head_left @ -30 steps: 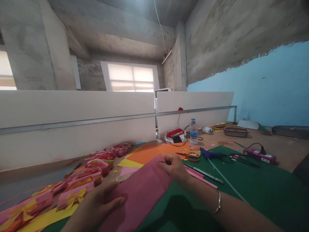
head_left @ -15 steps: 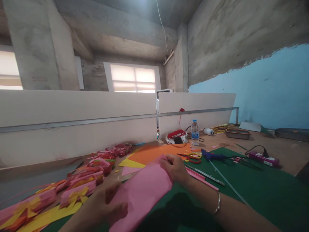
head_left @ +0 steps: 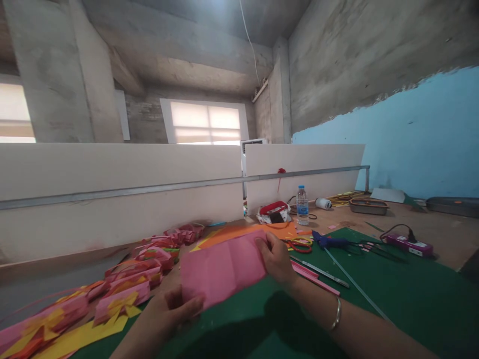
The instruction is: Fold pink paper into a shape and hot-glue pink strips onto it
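A folded sheet of pink paper (head_left: 222,271) with faint creases is held up between both hands above the green mat (head_left: 247,324). My left hand (head_left: 174,309) pinches its lower left corner, the thumb lying on the front. At the right edge, my right hand (head_left: 275,257) grips the paper between thumb and fingers. Just right of that hand lie scissors (head_left: 300,244) with red and yellow handles, a silver craft knife or pen-like tool (head_left: 322,271) and narrow pink paper strips (head_left: 314,279).
Several pink paper pieces with yellow bows (head_left: 121,301) line the left side. Orange paper (head_left: 224,234) lies behind the hands. To the right are a blue glue gun (head_left: 333,242), a purple power strip (head_left: 409,245) and a water bottle (head_left: 302,207). A white partition (head_left: 123,164) stands behind.
The pink paper has been raised and turned from a slanting position to a more level one facing me. My left hand has shifted slightly right along with it.
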Tool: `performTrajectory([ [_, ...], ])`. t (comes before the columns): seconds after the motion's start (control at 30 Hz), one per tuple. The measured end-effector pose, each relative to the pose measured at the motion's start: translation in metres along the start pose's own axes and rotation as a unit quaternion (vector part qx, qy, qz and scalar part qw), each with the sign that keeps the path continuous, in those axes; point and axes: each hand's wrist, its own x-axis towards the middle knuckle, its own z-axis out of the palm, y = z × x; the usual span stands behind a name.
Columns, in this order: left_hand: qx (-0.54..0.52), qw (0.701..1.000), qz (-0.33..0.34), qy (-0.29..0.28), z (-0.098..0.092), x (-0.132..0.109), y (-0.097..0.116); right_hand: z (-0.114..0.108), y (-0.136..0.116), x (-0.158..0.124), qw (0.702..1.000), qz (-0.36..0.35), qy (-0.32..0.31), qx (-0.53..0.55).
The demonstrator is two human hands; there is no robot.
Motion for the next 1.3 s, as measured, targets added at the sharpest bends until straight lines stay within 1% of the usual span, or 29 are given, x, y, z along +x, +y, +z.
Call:
performTrajectory([
  [0.1,0.088,0.994,0.012,0.061,-0.003,-0.001,0.003,-0.002,-0.005,-0.001,1.0,-0.013,0.019,-0.007],
  [0.2,0.134,0.984,0.026,0.113,-0.003,-0.004,0.008,-0.01,-0.012,0.002,0.998,-0.042,0.034,-0.014],
  [0.27,0.159,0.978,0.03,0.133,-0.003,-0.006,0.01,-0.016,-0.015,0.005,0.997,-0.064,0.038,-0.017],
  [0.37,0.176,0.976,0.025,0.123,-0.004,-0.005,0.01,-0.019,-0.014,0.009,0.996,-0.079,0.03,-0.024],
  [0.47,0.164,0.983,0.021,0.077,-0.005,-0.003,0.006,-0.015,-0.008,0.009,0.997,-0.073,0.016,-0.029],
  [0.53,0.152,0.986,0.04,0.061,-0.006,-0.002,0.004,-0.011,-0.004,0.009,0.997,-0.064,0.004,-0.03],
  [0.57,0.146,0.986,0.051,0.068,-0.005,-0.002,0.005,-0.01,-0.002,0.008,0.998,-0.06,-0.003,-0.031],
  [0.63,0.13,0.983,0.066,0.107,-0.005,-0.002,0.007,-0.007,0.001,0.008,0.998,-0.054,-0.018,-0.03],
  [0.73,0.085,0.98,0.053,0.171,-0.005,-0.005,0.012,-0.005,0.003,0.006,0.997,-0.051,-0.042,-0.028],
  [0.8,0.079,0.977,0.046,0.19,-0.007,-0.006,0.015,-0.002,0.004,0.005,0.997,-0.049,-0.054,-0.027],
  [0.97,0.182,0.958,0.068,0.209,-0.013,-0.007,0.019,0.003,0.008,0.002,0.996,-0.042,-0.072,-0.026],
  [1.03,0.195,0.952,0.063,0.227,-0.014,-0.007,0.018,0.004,0.009,0.001,0.996,-0.04,-0.079,-0.025],
  [1.1,0.176,0.957,0.051,0.227,-0.014,-0.005,0.016,0.004,0.009,0.001,0.995,-0.038,-0.085,-0.026],
  [1.23,0.126,0.974,0.039,0.183,-0.014,-0.004,0.013,0.004,0.008,0.001,0.994,-0.034,-0.096,-0.03],
  [1.3,0.108,0.979,0.035,0.17,-0.015,-0.004,0.014,0.004,0.008,0.001,0.994,-0.032,-0.101,-0.028],
])
